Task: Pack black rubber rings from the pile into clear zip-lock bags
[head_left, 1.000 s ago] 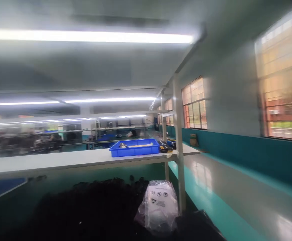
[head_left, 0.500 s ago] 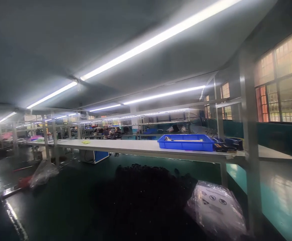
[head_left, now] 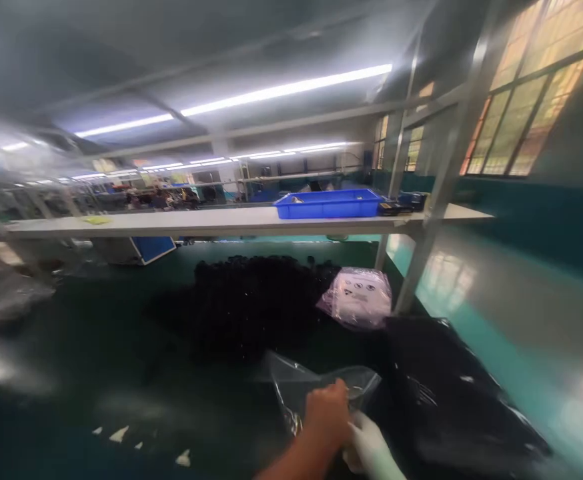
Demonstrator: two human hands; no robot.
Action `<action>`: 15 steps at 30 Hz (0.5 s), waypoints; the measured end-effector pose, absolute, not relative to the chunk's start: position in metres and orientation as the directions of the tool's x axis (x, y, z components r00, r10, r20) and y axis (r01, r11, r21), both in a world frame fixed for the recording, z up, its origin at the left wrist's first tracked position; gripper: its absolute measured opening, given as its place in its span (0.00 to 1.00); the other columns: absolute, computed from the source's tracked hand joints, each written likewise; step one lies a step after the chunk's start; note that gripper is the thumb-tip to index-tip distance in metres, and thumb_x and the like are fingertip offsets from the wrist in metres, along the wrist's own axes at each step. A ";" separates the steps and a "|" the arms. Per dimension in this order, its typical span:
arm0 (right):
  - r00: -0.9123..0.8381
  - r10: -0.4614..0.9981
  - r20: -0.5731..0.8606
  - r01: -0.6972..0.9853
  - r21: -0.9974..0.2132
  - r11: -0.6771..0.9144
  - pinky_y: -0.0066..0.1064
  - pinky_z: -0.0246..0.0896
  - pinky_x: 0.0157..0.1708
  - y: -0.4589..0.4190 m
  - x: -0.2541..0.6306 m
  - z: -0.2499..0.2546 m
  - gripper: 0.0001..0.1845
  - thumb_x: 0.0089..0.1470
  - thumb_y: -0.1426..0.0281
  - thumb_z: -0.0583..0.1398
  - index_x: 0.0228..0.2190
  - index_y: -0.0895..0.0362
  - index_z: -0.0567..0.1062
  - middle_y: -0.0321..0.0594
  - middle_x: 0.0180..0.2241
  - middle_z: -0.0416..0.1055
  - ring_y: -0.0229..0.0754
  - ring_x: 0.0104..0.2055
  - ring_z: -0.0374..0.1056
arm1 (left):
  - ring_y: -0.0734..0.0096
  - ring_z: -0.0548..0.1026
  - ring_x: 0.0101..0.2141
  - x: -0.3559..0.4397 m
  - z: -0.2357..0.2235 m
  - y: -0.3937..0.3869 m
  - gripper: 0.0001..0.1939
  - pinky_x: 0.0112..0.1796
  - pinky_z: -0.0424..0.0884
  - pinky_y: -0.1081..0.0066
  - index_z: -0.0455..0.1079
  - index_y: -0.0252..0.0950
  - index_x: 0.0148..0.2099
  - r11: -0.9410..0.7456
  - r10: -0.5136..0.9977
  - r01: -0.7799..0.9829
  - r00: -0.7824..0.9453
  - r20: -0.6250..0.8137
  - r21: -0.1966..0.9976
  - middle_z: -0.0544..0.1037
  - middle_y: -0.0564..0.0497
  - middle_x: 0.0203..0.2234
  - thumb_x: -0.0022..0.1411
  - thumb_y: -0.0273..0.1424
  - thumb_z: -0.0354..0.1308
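Near the bottom of the view, my left hand [head_left: 325,410] is closed on a clear plastic bag [head_left: 291,380], with the film standing up and spreading to both sides of the fist. Right beside it, touching or nearly so, is my right hand [head_left: 364,440], pale and blurred, perhaps gloved. Its fingers curl at the bag's gathered part, partly hidden behind the left hand. What the bag contains, if anything, I cannot make out.
A large black pile [head_left: 251,307] covers the floor ahead. A wrapped white package [head_left: 361,297] and black plastic-covered bulk [head_left: 451,393] lie to the right. Beyond runs a long white bench [head_left: 196,220] with a blue tray [head_left: 326,205]. White scraps [head_left: 119,434] lie lower left.
The view has tipped downward and drawn back, so the bench sits higher in the picture. Both hands and the clear plastic bag have come into sight at the bottom.
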State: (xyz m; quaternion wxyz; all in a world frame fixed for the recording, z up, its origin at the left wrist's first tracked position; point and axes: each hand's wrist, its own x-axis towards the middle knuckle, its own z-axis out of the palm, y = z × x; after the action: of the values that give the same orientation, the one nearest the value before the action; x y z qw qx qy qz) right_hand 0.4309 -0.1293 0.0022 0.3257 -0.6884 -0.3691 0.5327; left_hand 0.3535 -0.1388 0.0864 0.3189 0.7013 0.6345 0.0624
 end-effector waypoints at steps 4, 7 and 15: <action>0.257 0.823 -0.506 0.166 -0.816 -0.553 0.27 0.53 0.18 -0.163 0.445 -0.025 0.03 0.42 0.74 0.58 0.24 0.57 0.66 0.31 0.18 0.62 0.33 0.16 0.57 | 0.63 0.73 0.36 0.344 0.090 -0.114 0.11 0.34 0.64 0.66 0.63 0.37 0.41 -0.287 0.954 0.939 0.299 -0.039 0.189 0.74 0.47 0.33 0.62 0.28 0.40; 0.276 0.838 -0.471 0.138 -0.843 -0.520 0.25 0.50 0.18 -0.159 0.458 -0.024 0.07 0.37 0.75 0.58 0.19 0.55 0.62 0.28 0.16 0.58 0.31 0.16 0.54 | 0.66 0.74 0.31 0.333 0.110 -0.100 0.11 0.28 0.62 0.71 0.63 0.37 0.39 -0.342 0.936 0.939 0.337 0.104 0.032 0.74 0.49 0.29 0.62 0.28 0.39; 0.002 0.812 -0.583 -0.229 -0.791 -0.567 0.27 0.56 0.23 -0.153 0.426 0.005 0.08 0.46 0.63 0.52 0.23 0.55 0.63 0.29 0.17 0.57 0.32 0.17 0.57 | 0.67 0.73 0.28 0.352 0.123 -0.108 0.10 0.24 0.60 0.73 0.63 0.36 0.37 -0.444 0.879 0.896 0.440 0.182 -0.022 0.73 0.51 0.27 0.61 0.26 0.41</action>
State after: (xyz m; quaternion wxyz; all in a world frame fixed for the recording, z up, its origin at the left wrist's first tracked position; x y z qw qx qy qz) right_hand 0.4261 -0.1530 0.0050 0.3936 -0.5884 -0.2479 0.6614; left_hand 0.3519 -0.1076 0.1229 -0.0575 0.8467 0.5240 0.0718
